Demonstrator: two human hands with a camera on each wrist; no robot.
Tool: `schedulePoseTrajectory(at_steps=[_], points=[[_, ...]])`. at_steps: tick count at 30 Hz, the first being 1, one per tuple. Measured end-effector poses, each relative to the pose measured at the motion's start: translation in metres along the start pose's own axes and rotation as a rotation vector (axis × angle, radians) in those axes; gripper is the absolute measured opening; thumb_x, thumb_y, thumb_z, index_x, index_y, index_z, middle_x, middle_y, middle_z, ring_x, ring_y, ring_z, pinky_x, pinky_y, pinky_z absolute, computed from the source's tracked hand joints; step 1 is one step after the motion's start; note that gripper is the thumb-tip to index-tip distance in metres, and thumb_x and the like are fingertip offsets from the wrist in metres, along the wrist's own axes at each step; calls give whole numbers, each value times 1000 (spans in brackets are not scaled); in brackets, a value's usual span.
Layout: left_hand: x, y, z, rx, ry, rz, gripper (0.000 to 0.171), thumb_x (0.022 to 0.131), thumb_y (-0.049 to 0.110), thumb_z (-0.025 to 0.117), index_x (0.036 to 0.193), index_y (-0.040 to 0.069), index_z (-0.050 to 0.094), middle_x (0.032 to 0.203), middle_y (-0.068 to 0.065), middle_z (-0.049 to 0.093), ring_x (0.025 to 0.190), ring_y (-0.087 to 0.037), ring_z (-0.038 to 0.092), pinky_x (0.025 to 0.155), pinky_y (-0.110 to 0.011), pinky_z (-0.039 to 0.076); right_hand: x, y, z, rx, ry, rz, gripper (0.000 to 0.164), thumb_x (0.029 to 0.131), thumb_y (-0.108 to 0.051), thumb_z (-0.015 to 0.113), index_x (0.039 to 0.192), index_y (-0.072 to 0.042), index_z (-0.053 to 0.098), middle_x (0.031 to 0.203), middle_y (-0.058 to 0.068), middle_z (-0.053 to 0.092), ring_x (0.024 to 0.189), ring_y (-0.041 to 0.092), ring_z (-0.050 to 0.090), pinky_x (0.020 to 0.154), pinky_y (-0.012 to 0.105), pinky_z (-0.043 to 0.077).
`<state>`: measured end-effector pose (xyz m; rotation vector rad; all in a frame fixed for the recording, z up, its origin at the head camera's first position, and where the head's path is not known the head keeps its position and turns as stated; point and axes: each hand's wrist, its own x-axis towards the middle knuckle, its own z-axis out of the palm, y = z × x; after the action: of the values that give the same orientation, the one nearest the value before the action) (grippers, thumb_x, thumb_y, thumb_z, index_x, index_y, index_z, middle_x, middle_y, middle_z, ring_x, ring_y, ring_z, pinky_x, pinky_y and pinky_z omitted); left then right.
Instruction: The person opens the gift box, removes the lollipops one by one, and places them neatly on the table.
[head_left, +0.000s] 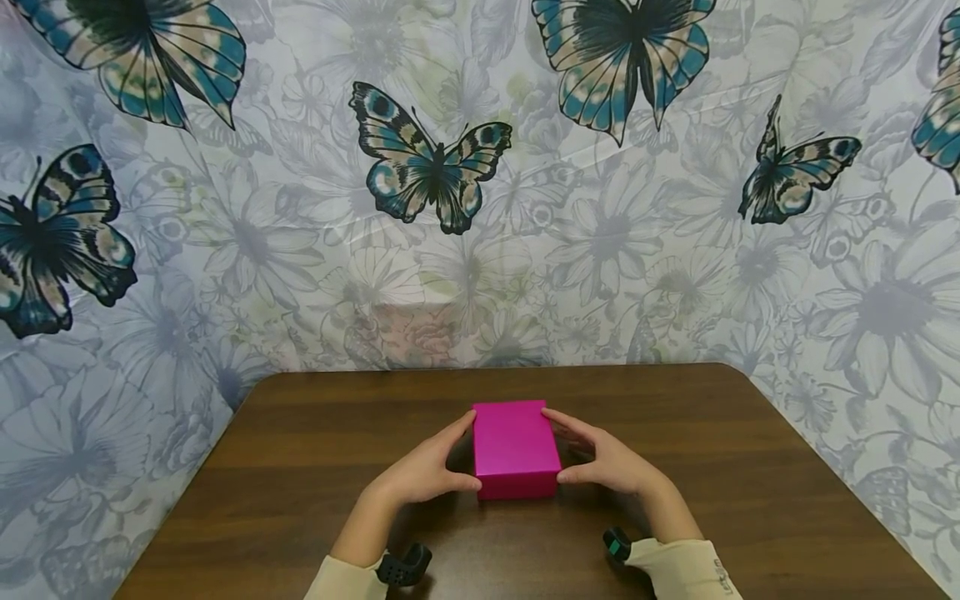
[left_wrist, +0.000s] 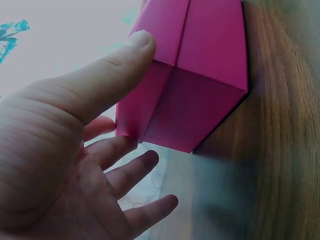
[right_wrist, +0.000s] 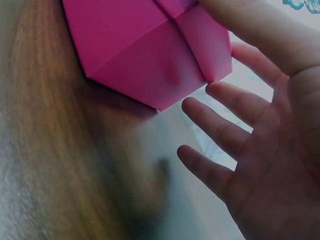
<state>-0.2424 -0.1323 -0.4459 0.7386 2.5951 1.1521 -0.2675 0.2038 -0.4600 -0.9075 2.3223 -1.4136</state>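
A bright pink lidded box sits on the brown wooden table. My left hand holds its left side, thumb at the near corner and index finger at the far one. On the opposite side, my right hand grips the matching corners the same way. In the left wrist view a seam runs round the box below the lid, and the thumb touches the lid part. The other fingers of both hands are spread, with gaps between them. The right wrist view shows the same seam on the box.
The table has rounded far corners and reaches back to a wall hanging with butterflies and pale flowers. Dark bands sit at both wrists, next to cream sleeves.
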Motion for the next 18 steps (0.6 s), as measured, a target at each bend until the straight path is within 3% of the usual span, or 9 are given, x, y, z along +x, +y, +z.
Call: schedulePoseTrajectory(at_steps=[11, 18], points=[[2, 1, 0, -2, 37, 33, 94, 86, 35, 78, 160, 13, 23, 167, -7, 22, 153, -29, 26, 122, -57, 26, 0, -2, 0, -4, 20, -18, 83, 88, -22, 75, 158, -25, 29, 162, 8, 36, 145, 37, 40, 113, 65, 36], [2, 2, 3, -28, 32, 25, 92, 86, 35, 78, 159, 18, 25, 168, -2, 18, 154, -27, 23, 123, -56, 26, 0, 0, -1, 2, 19, -28, 83, 89, -20, 74, 158, -24, 28, 161, 8, 36, 144, 34, 42, 113, 64, 38]])
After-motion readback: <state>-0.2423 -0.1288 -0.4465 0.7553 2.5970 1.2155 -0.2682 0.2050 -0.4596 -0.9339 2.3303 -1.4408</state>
